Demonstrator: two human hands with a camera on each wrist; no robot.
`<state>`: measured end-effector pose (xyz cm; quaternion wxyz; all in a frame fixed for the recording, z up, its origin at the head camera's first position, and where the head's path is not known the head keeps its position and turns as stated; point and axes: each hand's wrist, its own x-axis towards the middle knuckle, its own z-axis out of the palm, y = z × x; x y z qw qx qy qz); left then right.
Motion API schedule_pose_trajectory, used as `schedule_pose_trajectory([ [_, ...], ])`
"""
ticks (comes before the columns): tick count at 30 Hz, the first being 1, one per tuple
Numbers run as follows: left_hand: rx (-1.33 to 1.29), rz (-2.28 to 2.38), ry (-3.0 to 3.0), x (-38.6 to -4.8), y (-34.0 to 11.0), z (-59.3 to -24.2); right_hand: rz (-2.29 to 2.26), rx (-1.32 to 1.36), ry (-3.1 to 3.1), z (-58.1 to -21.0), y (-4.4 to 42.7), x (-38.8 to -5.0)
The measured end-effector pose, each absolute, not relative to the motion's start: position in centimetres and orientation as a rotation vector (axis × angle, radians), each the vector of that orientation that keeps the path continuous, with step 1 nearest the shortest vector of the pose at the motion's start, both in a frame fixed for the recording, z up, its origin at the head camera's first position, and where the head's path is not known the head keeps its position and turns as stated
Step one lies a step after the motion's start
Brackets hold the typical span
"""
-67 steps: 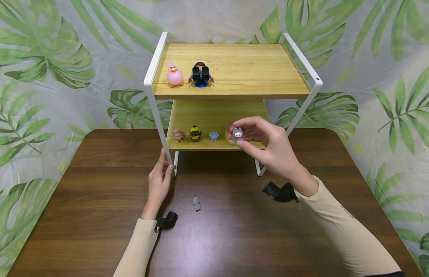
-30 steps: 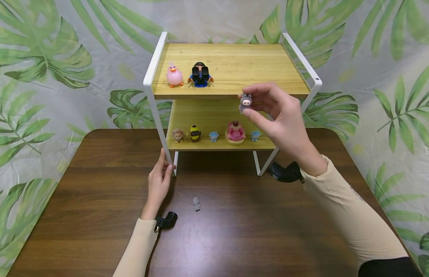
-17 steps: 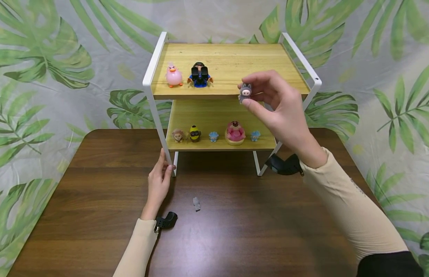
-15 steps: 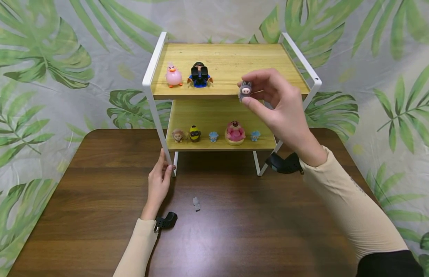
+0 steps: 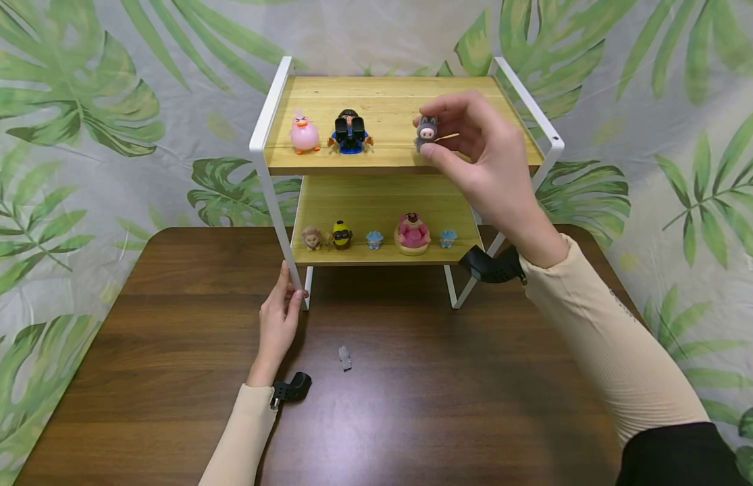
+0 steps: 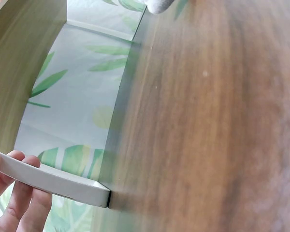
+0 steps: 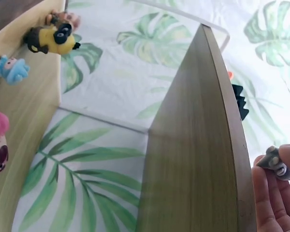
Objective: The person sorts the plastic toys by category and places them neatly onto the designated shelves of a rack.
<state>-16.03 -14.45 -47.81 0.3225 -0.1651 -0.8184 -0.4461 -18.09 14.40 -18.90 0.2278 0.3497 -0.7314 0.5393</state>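
My right hand point(image 5: 488, 158) pinches a small grey eared figurine point(image 5: 427, 129) between thumb and fingertips, at the top board point(image 5: 400, 101) of a two-tier shelf rack. Whether the figurine's base touches the board I cannot tell. To its left stand a pink duck figurine point(image 5: 305, 135) and a black-and-blue figurine point(image 5: 350, 133). The right wrist view shows the grey figurine point(image 7: 276, 164) in the fingers beyond the board's edge. My left hand point(image 5: 279, 320) holds the rack's white left front leg point(image 5: 277, 209) low down; the left wrist view has fingers round the white frame point(image 6: 63, 184).
Along the lower board point(image 5: 352, 199) stand a brown-maned figurine point(image 5: 312, 237), a yellow-and-black one point(image 5: 342, 234), two light-blue ones, including the left one point(image 5: 375, 239), and a pink bear figurine point(image 5: 412, 233). A small grey piece point(image 5: 345, 358) lies on the wooden table point(image 5: 443, 405).
My right hand has risen with the grey figurine from before the lower board to the top board, uncovering the pink bear and the right light-blue figurine. My left hand stays on the leg.
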Motion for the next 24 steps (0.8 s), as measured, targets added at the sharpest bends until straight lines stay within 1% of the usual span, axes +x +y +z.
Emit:
schedule_pose_trajectory([
  [7,-0.431,-1.175,-2.15,-16.0,-14.4,-47.8,1.515,0.901,-2.072,-18.3,14.1,-18.9],
  [15,-0.433,-1.171,-2.147,-16.0,-14.4,-47.8,1.386,0.866,-2.195,-17.8,14.1,-19.5],
  [24,-0.427,-1.174,-2.154,-16.0,-14.4,-47.7,1.342,0.813,-2.281,-17.6,13.8,-20.0],
])
